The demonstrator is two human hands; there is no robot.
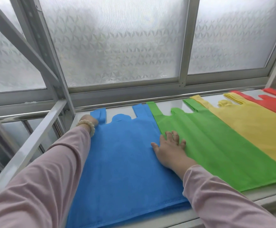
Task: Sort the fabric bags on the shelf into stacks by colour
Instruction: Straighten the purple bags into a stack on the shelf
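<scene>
- The blue stack lies at the left end of the shelf, touching the green stack.
- The right grip is pressed flat and open across their border; if it is slid, green edges may be dragged askew.
- The left grip is at the blue handle; its closing cannot be told.

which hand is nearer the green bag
Right. The right hand rests flat on the green bag; the left hand is across the blue bag, at its left handle.
</scene>
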